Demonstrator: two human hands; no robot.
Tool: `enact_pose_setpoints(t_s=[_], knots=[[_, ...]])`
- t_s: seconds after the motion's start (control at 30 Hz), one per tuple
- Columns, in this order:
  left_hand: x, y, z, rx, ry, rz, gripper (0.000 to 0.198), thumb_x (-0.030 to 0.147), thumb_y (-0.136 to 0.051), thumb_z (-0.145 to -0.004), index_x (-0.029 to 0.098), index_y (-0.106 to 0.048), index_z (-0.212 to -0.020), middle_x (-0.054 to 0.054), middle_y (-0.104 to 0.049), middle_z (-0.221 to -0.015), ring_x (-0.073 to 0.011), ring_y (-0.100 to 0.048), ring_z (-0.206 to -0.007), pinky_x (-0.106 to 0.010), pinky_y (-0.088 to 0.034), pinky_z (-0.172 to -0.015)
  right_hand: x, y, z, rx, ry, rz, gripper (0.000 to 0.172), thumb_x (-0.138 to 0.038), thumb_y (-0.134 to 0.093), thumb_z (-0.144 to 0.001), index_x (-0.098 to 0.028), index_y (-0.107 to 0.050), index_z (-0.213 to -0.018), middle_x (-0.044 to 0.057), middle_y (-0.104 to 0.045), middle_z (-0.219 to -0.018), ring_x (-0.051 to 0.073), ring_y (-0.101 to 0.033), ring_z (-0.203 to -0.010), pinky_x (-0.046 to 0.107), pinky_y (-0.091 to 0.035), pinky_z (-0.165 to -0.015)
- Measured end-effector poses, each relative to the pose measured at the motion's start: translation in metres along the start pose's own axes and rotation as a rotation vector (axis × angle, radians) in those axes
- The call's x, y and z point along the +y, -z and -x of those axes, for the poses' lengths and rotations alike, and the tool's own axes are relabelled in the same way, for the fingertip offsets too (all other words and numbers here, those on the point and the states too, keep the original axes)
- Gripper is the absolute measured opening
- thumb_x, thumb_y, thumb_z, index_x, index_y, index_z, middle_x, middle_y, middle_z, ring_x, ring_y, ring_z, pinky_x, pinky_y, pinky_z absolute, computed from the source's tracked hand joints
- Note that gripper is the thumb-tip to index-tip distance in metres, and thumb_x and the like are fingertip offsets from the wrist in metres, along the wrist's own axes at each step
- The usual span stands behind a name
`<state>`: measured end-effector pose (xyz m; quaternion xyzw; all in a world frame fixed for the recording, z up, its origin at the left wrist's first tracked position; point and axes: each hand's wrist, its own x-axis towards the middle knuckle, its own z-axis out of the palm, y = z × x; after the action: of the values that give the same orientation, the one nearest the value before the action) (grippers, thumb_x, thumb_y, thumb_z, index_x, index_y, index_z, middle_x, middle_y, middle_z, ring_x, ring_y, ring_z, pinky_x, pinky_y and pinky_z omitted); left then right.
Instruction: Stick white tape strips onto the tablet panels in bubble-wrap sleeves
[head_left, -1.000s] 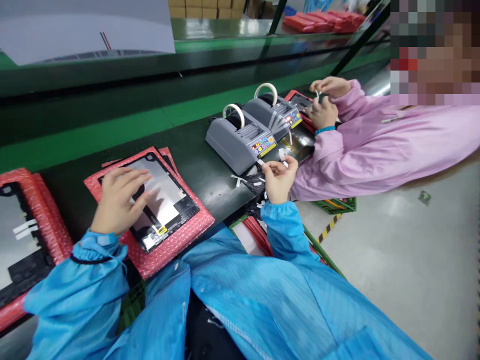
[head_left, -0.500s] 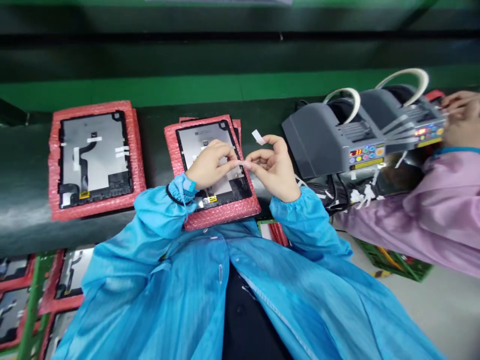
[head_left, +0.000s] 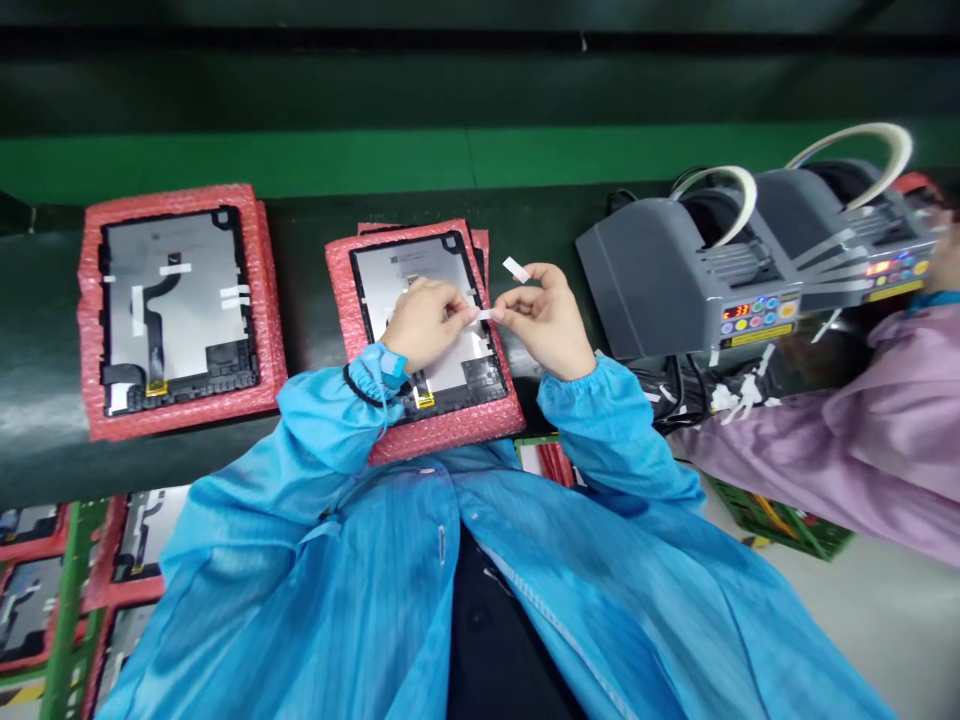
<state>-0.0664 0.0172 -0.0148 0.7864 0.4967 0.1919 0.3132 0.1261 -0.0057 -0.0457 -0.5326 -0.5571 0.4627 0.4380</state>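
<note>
One strip [head_left: 486, 314], head view, held at right edge of panel [head_left: 451, 368], which lies flat on wrap [head_left: 450, 437]. Left hand [head_left: 427, 322]: fingers curled, thumb and finger pinch left end. Right hand [head_left: 553, 325]: pinches right end, other fingers loosely bent; spare strip [head_left: 515, 268] at forefinger tip. Best: grip extreme ends, strip taut, spare strip clear of panel. Strip's long axis left-right, near level; panel's near-to-far, far end leaning left.

Over my remote feed I see a dark counter [head_left: 306, 290]. A bright green strip [head_left: 375, 160] runs along its far edge, with a dark panel [head_left: 450, 92] beyond. Light glosses the counter's left end; past its near edge, toward the right, I make out pale grey floor [head_left: 889, 610].
</note>
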Motion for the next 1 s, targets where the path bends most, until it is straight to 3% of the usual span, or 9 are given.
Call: enact_pose_setpoints(t_s=[0.23, 0.73, 0.87, 1.0], knots=[[0.015, -0.009, -0.005, -0.041, 0.152, -0.238, 0.019, 0.024, -0.06, -0.095, 0.014, -0.07, -0.083, -0.015, -0.065, -0.111, -0.0379, -0.05, -0.127, -0.052, -0.044, -0.104, 0.018, 0.001, -0.016, -0.008, -0.098, 0.096, 0.062, -0.03, -0.08, -0.07, -0.026, -0.035, -0.111, -0.008, -0.061, -0.076, 0.014, -0.068, -0.07, 0.031, -0.055, -0.072], [0.017, -0.014, -0.003, -0.067, 0.158, -0.306, 0.019, 0.024, -0.058, -0.096, 0.014, -0.072, -0.09, -0.017, -0.064, -0.119, -0.0388, -0.049, -0.13, -0.053, -0.04, -0.108, 0.006, -0.001, -0.021, -0.073, -0.16, 0.172, 0.057, -0.018, -0.072, -0.064, -0.026, -0.03, -0.102, -0.011, -0.053, -0.069, 0.013, -0.06, -0.063, 0.031, -0.049, -0.069], [0.017, -0.014, -0.003, -0.042, 0.173, -0.328, 0.015, 0.025, -0.062, -0.092, 0.014, -0.071, -0.088, -0.018, -0.063, -0.12, -0.0405, -0.047, -0.131, -0.055, -0.04, -0.108, 0.017, 0.005, -0.027, -0.078, -0.197, 0.143, 0.072, -0.025, -0.085, -0.058, -0.027, -0.031, -0.105, -0.012, -0.041, -0.07, 0.009, -0.047, -0.059, 0.024, -0.039, -0.059], [0.013, -0.008, -0.005, 0.013, 0.209, -0.288, 0.014, 0.027, -0.07, -0.087, 0.015, -0.069, -0.094, -0.015, -0.063, -0.121, -0.0394, -0.048, -0.129, -0.053, -0.04, -0.107, 0.027, 0.016, -0.031, -0.067, -0.251, 0.057, 0.088, -0.044, -0.096, -0.046, -0.028, -0.033, -0.105, -0.012, -0.036, -0.07, 0.007, -0.035, -0.059, 0.02, -0.03, -0.055]])
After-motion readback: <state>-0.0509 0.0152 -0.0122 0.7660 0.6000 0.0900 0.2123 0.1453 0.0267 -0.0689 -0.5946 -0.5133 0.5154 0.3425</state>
